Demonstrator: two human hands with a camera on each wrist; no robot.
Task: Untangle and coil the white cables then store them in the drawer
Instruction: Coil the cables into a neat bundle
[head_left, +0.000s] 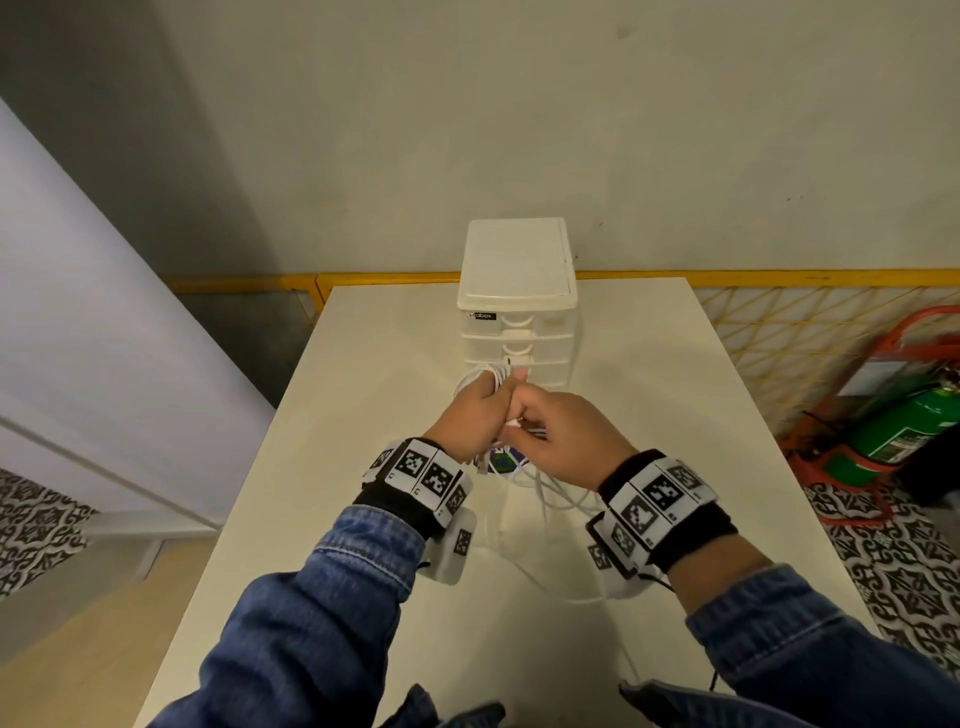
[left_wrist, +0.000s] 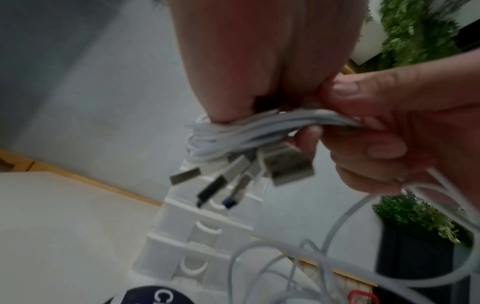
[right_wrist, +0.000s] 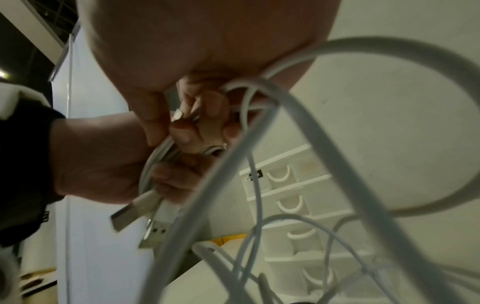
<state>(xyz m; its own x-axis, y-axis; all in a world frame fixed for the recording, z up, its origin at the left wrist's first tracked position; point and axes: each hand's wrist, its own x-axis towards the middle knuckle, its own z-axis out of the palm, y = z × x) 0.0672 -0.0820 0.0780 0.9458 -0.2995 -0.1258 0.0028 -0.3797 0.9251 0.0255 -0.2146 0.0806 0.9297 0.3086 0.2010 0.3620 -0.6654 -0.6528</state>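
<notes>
Over the table: white cables (head_left: 540, 493) are held between both hands, in front of the drawer unit (head_left: 517, 306).
Hidden: the head view covers the bundle with knuckles; the number of cables cannot be counted.
Plugs: 4 metal plugs (left_wrist: 288, 166) stick out below the bundle, blurred.
Left hand (head_left: 475, 410): fingers curled round a bunch of coiled cable.
Right hand (head_left: 563, 436): pinches the same bunch (left_wrist: 259, 131) right beside the left hand; loose loops trail from it onto the table (head_left: 363, 415).
Drawers: all shut, with curved handles (right_wrist: 279, 175).
Beyond: a green cylinder (head_left: 904, 426) lies on the floor to the right.
</notes>
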